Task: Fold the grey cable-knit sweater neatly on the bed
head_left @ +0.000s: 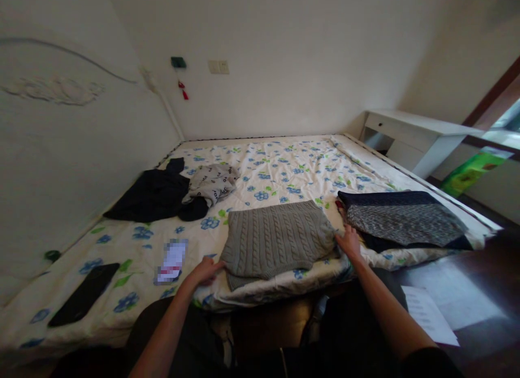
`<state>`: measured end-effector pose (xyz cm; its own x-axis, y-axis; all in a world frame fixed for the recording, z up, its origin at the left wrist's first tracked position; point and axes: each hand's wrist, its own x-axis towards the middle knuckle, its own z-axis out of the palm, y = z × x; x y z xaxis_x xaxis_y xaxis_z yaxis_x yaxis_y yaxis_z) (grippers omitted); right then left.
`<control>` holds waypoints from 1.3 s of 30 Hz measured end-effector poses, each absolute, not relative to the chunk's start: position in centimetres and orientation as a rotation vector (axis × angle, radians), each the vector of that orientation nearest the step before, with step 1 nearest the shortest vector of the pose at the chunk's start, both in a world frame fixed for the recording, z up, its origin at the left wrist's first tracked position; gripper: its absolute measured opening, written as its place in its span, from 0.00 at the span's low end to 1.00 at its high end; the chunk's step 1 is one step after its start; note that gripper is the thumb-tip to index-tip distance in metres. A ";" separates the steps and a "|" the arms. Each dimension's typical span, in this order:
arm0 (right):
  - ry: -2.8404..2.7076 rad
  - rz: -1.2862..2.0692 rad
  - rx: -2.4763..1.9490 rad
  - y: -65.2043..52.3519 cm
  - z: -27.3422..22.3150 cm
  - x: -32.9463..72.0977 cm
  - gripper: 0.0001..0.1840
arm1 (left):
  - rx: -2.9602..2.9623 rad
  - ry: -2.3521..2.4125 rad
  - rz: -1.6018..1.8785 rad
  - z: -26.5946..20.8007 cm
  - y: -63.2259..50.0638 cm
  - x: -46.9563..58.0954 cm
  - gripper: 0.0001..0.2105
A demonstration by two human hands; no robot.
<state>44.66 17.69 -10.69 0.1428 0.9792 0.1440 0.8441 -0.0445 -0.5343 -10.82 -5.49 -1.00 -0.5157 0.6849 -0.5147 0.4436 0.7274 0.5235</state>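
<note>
A folded grey cable-knit sweater (278,234) lies on the flowered bed cover (284,167) near the front edge. My left hand (206,271) grips its lower left corner. My right hand (349,241) holds its right edge, close to a folded dark and speckled grey garment (402,218) that lies further right.
A heap of dark clothing (152,196) and a pale patterned garment (211,182) lie at the back left. A black tablet (83,294) and a small card (173,260) rest on the left of the bed. A white desk (418,134) stands right; paper (428,315) lies on the floor.
</note>
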 end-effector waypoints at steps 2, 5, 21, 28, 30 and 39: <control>-1.826 0.196 -1.771 17.5 -10.5 42.8 0.34 | 1.072 2.356 0.346 -0.7 -3.4 -12.2 0.21; -2.000 0.172 -1.536 16.9 -10.7 39.4 0.32 | 1.481 2.371 0.339 -0.7 0.4 -13.3 0.23; -2.398 0.390 -1.399 20.1 -10.1 14.5 0.35 | 1.990 2.166 0.117 -10.0 13.4 -13.6 0.40; -2.636 0.569 -1.270 21.7 -9.2 -1.1 0.36 | 2.006 2.181 0.028 -11.6 14.4 -15.2 0.38; -2.626 0.583 -1.309 22.3 -9.5 -1.4 0.38 | 2.005 2.206 0.015 -12.1 14.6 -15.4 0.38; -2.591 0.551 -1.388 27.5 -11.0 9.7 0.50 | 1.985 2.242 -0.031 -12.1 15.4 -14.5 0.43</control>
<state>9.74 27.55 -11.03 -0.5599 0.8276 -0.0394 0.7721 0.5039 -0.3872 -14.51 15.43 -12.14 -0.1153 0.9856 -0.1237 0.9887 0.1259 0.0818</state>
